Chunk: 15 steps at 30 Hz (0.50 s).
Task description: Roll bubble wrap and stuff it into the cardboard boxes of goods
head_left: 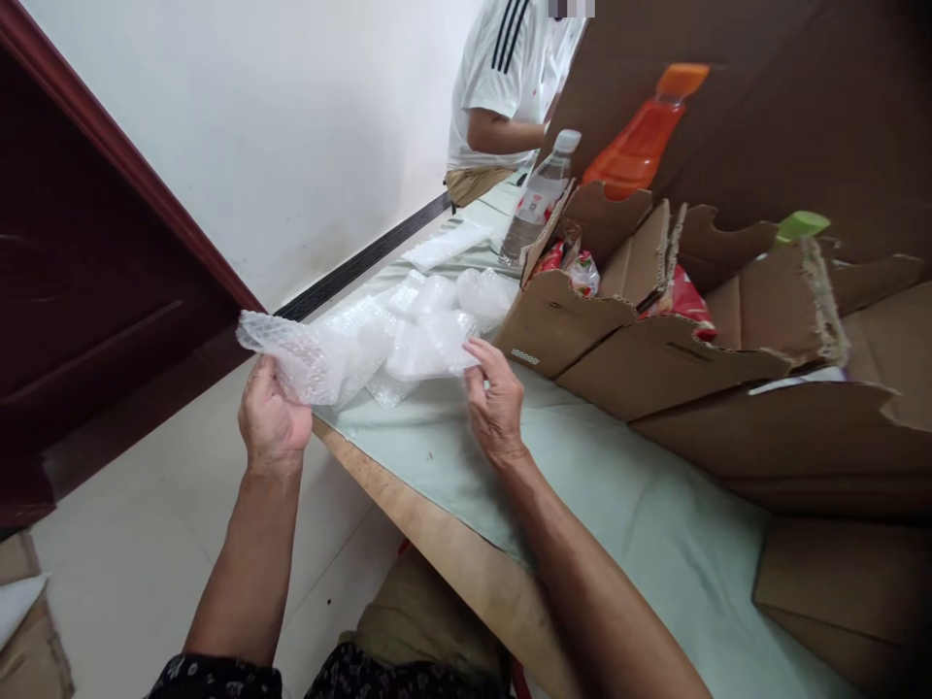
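Note:
My left hand [275,417] is closed on a clear bubble wrap bag [310,361], holding it up off the table's left corner. The bag hides part of the fingers. On the right, my right hand [495,393] pinches the edge of another piece of bubble wrap [433,345] between thumb and fingers. Behind and between my hands lies a loose heap of bubble wrap pieces [484,294] on the pale green cloth [451,437]. Some pieces overlap, so their separate edges are hard to make out.
Cardboard boxes with compartments [593,325] stand on the right, holding red packets [684,301] and an orange bottle [633,146]. A clear bottle [535,199] stands beside them. Across the table is a person in a white shirt [495,87]. A dark red door [109,252] is left.

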Available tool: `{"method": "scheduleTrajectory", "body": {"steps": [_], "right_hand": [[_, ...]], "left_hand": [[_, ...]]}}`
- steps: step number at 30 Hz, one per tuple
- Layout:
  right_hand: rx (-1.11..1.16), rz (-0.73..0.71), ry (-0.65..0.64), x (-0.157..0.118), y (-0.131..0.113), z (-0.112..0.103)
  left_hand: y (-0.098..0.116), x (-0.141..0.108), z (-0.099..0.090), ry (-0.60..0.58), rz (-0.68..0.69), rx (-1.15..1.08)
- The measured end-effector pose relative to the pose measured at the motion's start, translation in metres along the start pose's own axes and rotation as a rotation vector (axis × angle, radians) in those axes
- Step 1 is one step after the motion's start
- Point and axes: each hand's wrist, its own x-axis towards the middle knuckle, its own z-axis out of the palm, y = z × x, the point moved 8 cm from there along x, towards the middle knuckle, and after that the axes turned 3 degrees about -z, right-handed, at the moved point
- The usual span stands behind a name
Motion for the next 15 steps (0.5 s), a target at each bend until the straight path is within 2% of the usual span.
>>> {"method": "scheduleTrajectory", "body": {"steps": [1, 3, 5, 8, 10, 12, 15], "right_hand": [[0.021, 0.016, -0.017, -0.004, 0.004, -0.003], [0.0, 0.02, -0.132, -0.014, 0.005, -0.006], [-0.058, -0.014, -0.24, -0.023, -0.007, -0.013], [-0.117, -0.135, -0.23, -0.02, -0.043, -0.03], [-0.152, -0.251, -0.206, -0.003, -0.073, -0.029], [-0.216, -0.356, -0.273, 0.02, -0.097, -0.007], [-0.354, -0.42, -0.488, 0.053, -0.109, 0.048]], "left_hand": [[0.003, -0.001, 0.001, 0.002, 0.006, -0.002], [0.01, -0.004, 0.005, -0.007, 0.008, -0.008], [0.02, -0.006, 0.009, -0.01, 0.02, -0.021], [0.035, -0.009, 0.009, 0.021, 0.059, -0.039], [0.043, -0.01, 0.008, 0.037, 0.08, -0.049], [0.048, -0.012, 0.006, 0.044, 0.098, -0.055], [0.056, -0.016, 0.0, 0.053, 0.13, -0.043]]}}
